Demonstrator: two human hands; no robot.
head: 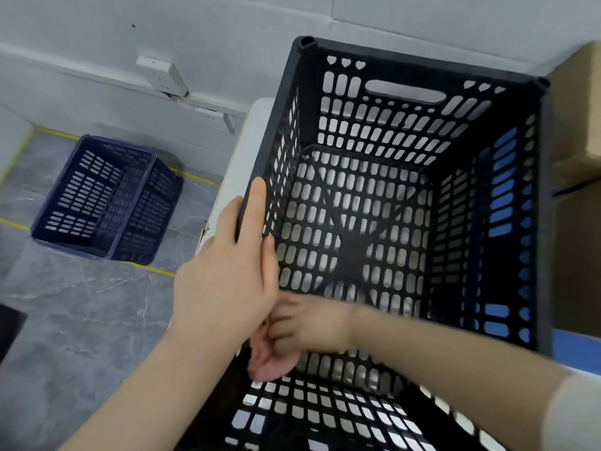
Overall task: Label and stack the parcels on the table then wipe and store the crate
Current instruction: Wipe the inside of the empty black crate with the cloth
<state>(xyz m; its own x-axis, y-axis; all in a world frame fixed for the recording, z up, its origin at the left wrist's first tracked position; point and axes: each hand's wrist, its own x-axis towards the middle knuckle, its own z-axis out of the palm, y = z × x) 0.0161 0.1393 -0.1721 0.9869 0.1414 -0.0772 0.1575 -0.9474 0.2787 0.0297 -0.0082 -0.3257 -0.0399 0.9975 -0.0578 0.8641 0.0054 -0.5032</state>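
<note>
A black perforated crate (pixel 406 70) stands on the white table (pixel 240 164), open side up, with nothing visible inside. My left hand (pixel 227 265) grips its left rim, with the thumb on the inner side and a finger lying along the rim's edge. My right hand (pixel 292 333) reaches across inside the crate to its near left corner, just below my left wrist. Its fingers are curled and blurred, and I cannot tell whether they hold anything. Cardboard parcels (pixel 579 118) stand right of the crate, partly cut off by the frame edge.
A dark blue crate (pixel 104 196) sits on the grey floor at the left, inside yellow tape lines. The wall runs close behind the table. Something blue (pixel 500 190) shows through the black crate's right wall.
</note>
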